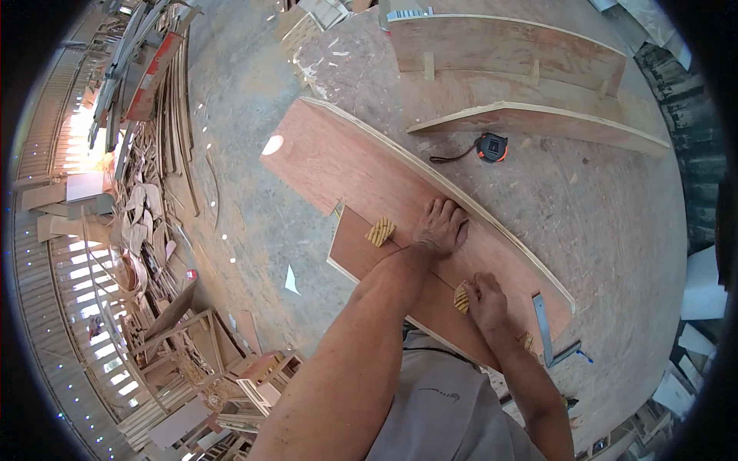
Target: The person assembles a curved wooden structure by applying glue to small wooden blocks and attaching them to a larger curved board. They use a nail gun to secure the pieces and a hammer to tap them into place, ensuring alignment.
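Note:
A long reddish plywood panel (346, 157) lies slantwise on the work table, with a pale strip along its far edge. My left hand (440, 229) rests on this panel, its fingers bent and slightly apart, holding nothing. A second, narrower plywood piece (358, 244) lies along its near side, partly under my left forearm. Closer to me, my right hand (488, 302) is closed at a small striped wood block (461, 298); its fingertips are partly hidden. Another striped block (380, 231) sits across the joint left of my forearm, and a third block (526, 341) shows beside my right wrist.
A metal square (543, 326) lies at the panel's right end, near a blue-tipped pen (585, 356). Beyond the panel are a tape measure (492, 147) and a curved plywood frame (507, 46). Scrap wood (142, 223) is heaped on the floor at left.

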The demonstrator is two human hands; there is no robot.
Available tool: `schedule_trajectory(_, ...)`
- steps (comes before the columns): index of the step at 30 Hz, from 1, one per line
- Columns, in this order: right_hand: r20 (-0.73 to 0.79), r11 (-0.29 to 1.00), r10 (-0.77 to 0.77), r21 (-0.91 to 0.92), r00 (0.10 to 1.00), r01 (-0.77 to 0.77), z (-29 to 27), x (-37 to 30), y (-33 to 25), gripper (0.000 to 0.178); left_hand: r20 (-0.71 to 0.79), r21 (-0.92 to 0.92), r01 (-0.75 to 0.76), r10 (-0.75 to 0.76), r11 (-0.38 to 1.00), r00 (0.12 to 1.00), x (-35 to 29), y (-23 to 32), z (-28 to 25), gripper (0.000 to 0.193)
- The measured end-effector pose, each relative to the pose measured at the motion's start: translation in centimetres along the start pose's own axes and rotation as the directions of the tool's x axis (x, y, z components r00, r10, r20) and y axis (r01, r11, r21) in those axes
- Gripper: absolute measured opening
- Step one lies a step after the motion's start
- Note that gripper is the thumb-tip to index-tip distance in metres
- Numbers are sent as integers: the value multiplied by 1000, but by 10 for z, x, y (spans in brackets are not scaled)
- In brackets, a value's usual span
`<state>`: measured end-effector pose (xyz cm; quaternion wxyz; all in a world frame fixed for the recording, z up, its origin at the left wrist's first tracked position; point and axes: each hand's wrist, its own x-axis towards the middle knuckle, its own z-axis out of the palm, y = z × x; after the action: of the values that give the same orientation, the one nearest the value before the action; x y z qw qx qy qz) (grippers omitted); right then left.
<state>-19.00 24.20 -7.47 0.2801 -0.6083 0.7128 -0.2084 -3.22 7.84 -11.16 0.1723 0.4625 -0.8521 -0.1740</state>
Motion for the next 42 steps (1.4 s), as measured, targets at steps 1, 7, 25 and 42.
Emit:
schedule_trajectory(1, -11, 999, -29, 23, 1000, 30, -2, 0, -4, 25, 9, -15, 1, -1, 1000, 1000, 1, -1, 1, 31)
schedule_trajectory(7, 93, 946, 179, 258, 980, -197, 23, -21, 29, 16, 19, 6, 22, -22, 1000, 1000, -1, 1, 1, 30)
schedule_trajectory(25, 25, 886, 312, 354, 950, -300, 12, 8, 22, 24, -38, 19, -10, 10, 1000, 999, 0, 1, 0, 30)
schedule_trajectory(42, 144, 889, 275, 338, 951, -309, 13, -13, 14, 14, -177, 4, -67, 67, 998, 982, -1, -2, 2, 26)
